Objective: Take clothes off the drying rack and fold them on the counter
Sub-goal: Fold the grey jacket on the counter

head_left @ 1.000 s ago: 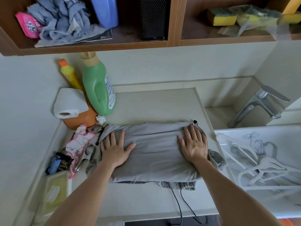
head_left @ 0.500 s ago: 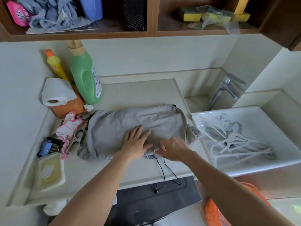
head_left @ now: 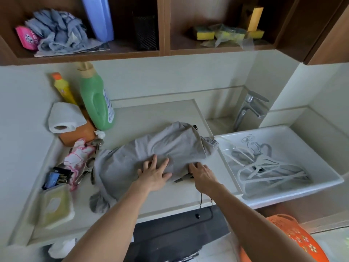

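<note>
The left hand (head_left: pixel 154 175) lies flat, fingers spread, on the folded grey fabric garment (head_left: pixel 170 144), pinning it to the pale worktop (head_left: pixel 151 116) while the right hand (head_left: pixel 202 173), just beside it, curls its fingers round the near hem, probably for another fold.

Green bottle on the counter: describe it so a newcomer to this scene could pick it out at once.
Start at the pale counter left of the white sink and look to its back left corner. The green bottle stands there, behind the paper roll. It is the large one with a tan cap and moulded handle, unlike the slim yellow bottle beside it.
</note>
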